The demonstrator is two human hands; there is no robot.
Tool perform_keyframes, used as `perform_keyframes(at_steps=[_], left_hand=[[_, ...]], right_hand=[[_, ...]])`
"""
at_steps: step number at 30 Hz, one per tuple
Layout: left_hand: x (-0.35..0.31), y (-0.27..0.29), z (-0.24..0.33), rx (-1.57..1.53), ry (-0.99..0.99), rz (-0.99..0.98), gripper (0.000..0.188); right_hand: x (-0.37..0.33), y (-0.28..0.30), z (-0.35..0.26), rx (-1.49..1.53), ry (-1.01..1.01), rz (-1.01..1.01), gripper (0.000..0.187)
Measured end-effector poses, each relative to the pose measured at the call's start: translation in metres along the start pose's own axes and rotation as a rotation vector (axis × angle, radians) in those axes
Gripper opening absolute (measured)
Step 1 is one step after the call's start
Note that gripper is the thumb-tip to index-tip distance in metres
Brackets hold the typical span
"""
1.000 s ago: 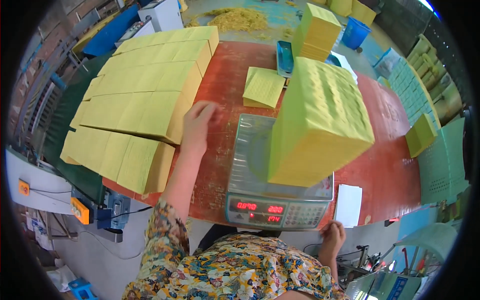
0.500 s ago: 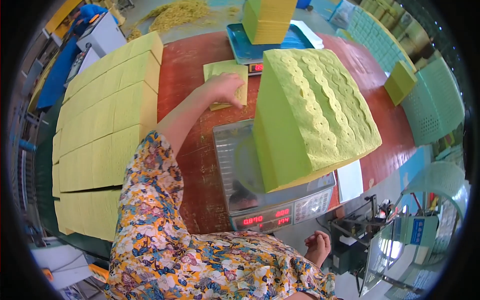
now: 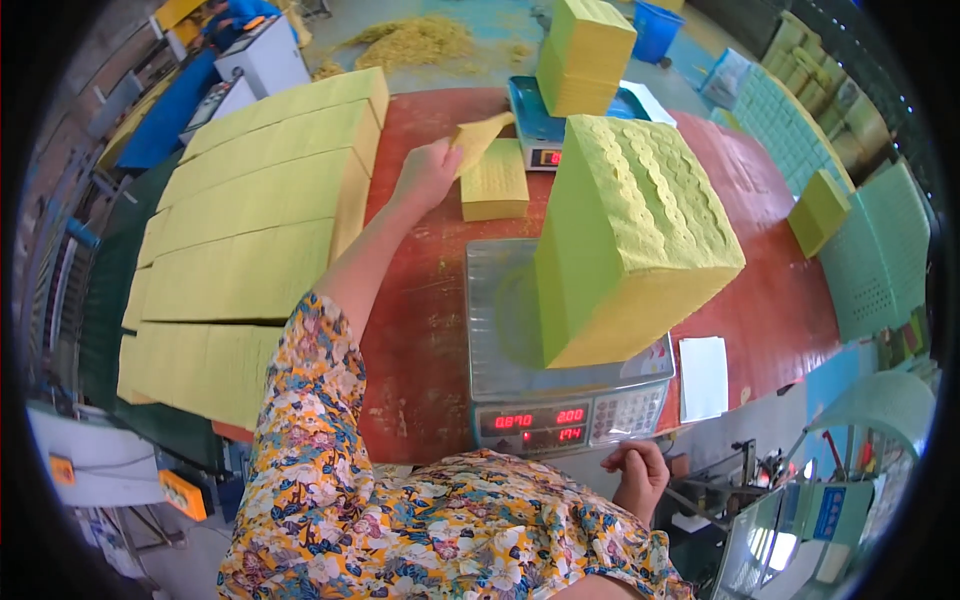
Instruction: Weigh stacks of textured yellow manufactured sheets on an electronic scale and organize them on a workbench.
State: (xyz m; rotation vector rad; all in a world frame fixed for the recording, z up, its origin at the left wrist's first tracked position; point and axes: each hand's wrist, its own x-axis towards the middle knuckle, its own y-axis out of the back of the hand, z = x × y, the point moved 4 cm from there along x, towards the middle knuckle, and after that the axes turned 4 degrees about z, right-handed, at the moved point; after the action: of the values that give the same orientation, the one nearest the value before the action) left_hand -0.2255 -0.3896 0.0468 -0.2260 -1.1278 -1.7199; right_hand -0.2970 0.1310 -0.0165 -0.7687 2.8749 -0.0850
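Left hand now lifts thin yellow paper off the low pile.

Half a second ago the left hand (image 3: 428, 172), at eleven o'clock, lay over the low pile (image 3: 497, 187) at twelve; now its grip is pinched on a folded-looking yellow piece (image 3: 483, 142), raised at the pile's far-left corner, sheet count unclear. The pile's embossed top is uncovered, so the work seems to have passed from reaching to picking up. The tall yellow stack (image 3: 640, 270) at two o'clock remains on the near scale (image 3: 500, 350), its red readout unchanged, which suggests nothing has been added yet. The right hand (image 3: 640, 476), between four and five o'clock, is curled near the red bench's (image 3: 420, 330) edge; I cannot tell whether it holds anything.
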Motion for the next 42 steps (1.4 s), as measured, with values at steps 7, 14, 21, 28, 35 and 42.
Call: perform_keyframes(at_steps=[7, 14, 21, 28, 35, 42], left_hand=[[-0.150, 0.132, 0.144, 0.298, 0.029, 0.120, 0.022], [-0.328, 0.124, 0.266, 0.412, -0.235, -0.351, 0.034], [-0.365, 0.156, 0.273, 0.187, 0.536, -0.100, 0.056], [-0.335, 0.139, 0.251, -0.450, 0.779, 0.159, 0.022], [-0.252, 0.136, 0.255, -0.634, 0.715, 0.205, 0.011], [-0.053, 0.133, 0.287, -0.678, 0.317, -0.103, 0.026]], right_hand=[[0.020, -0.087, -0.013, 0.087, -0.290, -0.895, 0.036], [-0.012, -0.125, -0.010, 0.484, -0.854, -1.120, 0.045], [-0.022, -0.120, 0.013, 0.138, -0.621, -1.231, 0.031], [0.003, -0.105, -0.042, 0.076, -0.173, -1.252, 0.029], [0.034, -0.075, -0.123, -0.151, 0.358, -0.775, 0.014], [0.107, -0.090, -0.273, -0.191, 0.615, -0.441, 0.020]])
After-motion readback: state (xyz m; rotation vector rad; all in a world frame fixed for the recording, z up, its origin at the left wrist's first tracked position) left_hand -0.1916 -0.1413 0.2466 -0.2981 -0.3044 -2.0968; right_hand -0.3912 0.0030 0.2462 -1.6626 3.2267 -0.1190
